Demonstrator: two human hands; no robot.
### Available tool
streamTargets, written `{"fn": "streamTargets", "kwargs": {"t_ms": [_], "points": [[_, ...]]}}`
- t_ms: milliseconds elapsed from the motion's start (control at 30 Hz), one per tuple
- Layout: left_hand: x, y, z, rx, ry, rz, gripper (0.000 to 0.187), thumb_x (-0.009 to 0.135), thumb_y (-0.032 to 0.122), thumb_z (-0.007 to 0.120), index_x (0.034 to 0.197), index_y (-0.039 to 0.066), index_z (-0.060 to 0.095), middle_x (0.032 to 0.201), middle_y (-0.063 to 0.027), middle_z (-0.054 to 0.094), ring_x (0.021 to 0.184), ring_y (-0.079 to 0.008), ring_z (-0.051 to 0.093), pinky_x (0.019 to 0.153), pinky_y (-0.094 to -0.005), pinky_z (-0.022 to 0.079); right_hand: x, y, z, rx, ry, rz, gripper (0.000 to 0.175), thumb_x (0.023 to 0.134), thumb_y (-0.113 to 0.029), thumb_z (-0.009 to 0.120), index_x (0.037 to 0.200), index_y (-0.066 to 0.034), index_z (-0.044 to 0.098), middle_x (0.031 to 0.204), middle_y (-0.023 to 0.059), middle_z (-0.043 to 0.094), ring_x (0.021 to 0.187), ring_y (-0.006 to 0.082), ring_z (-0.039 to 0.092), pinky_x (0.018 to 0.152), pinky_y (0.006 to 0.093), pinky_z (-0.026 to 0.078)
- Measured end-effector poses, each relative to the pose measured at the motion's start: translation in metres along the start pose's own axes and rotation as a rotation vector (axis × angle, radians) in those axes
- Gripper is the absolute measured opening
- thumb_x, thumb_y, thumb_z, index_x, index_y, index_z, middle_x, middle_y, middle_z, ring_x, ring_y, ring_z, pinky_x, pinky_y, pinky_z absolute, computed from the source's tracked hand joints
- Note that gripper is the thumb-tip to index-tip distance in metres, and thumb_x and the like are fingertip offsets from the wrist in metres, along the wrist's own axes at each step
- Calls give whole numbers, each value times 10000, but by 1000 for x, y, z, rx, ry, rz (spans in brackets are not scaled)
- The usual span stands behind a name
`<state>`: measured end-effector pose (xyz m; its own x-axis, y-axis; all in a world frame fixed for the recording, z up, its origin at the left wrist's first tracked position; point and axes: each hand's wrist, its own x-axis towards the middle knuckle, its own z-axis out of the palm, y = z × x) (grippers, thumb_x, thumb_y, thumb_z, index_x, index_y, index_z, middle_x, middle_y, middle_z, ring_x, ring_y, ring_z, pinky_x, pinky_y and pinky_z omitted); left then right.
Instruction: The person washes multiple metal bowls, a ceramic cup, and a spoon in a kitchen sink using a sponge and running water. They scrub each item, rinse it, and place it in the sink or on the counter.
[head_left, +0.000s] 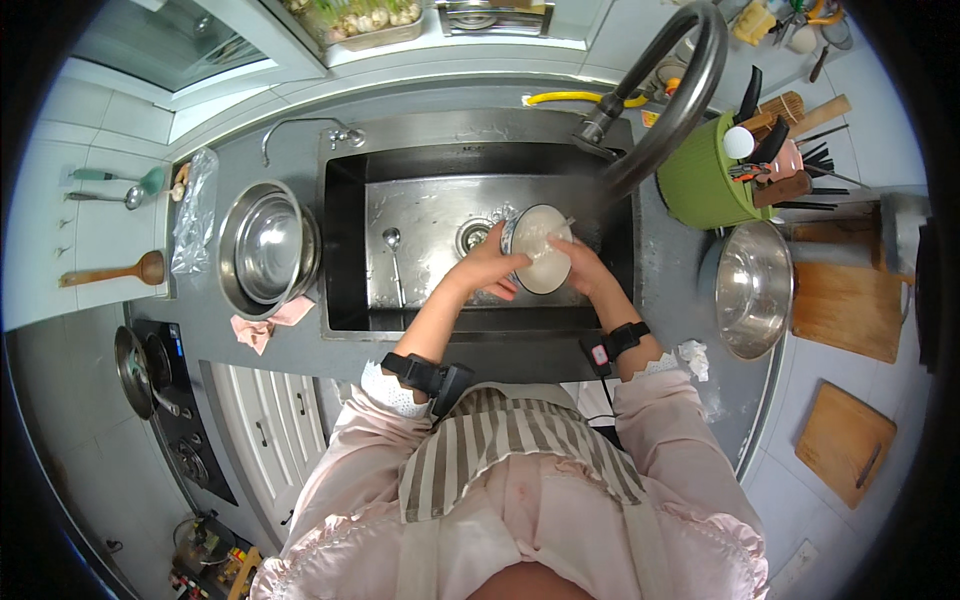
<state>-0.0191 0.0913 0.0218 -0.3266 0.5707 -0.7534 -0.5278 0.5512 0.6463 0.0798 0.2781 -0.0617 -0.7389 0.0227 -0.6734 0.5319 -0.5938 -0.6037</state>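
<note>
Over the stainless steel sink (420, 202), my left hand (484, 262) grips the left side of a white bowl (541, 266) with a blue-patterned outside. The bowl is tilted so its inside faces up towards me. My right hand (581, 262) is at the bowl's right rim, its fingers reaching inside; whether it grips the rim or something small is unclear. Water glistens in the bowl. A metal spoon (396, 259) lies on the sink floor to the left, and the drain (474, 236) is just left of the bowl. The dark gooseneck faucet (600, 124) arches above the sink's right side.
Nested metal bowls (266, 251) and a pink cloth (271, 322) sit left of the sink. At the right stand a green utensil holder (701, 176), a steel basin (754, 289) and crumpled white paper (694, 358). A small tap (345, 136) rises at the back left.
</note>
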Motion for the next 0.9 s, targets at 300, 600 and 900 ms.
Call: {"fn": "streamTargets", "kwargs": {"t_ms": [300, 600, 900], "points": [[2, -12, -3, 886, 708, 594, 686, 753, -65, 492, 1380, 27, 229, 1382, -299, 270, 971, -431, 573, 800, -431, 495, 39, 19, 17, -41, 48, -32, 506, 871, -312, 583, 1291, -84, 416, 1238, 54, 495, 1048, 158, 527, 822, 338, 496], [-123, -33, -105, 728, 1216, 742, 547, 774, -67, 484, 1299, 11, 354, 1257, -251, 387, 1068, -405, 501, 795, -411, 495, 106, 81, 112, -1804, -282, 294, 432, 825, -319, 548, 1084, 22, 603, 1128, 220, 582, 1048, 341, 564, 853, 426, 470], [-219, -106, -280, -43, 1286, 300, 222, 835, 55, 488, 986, -108, 495, 830, -285, 610, 592, -263, 672, 371, -343, 487, 232, 127, 217, -1701, -88, -1, 446, 789, -78, 504, 1234, -80, 525, 1179, 188, 563, 1027, 364, 569, 865, 424, 478]]}}
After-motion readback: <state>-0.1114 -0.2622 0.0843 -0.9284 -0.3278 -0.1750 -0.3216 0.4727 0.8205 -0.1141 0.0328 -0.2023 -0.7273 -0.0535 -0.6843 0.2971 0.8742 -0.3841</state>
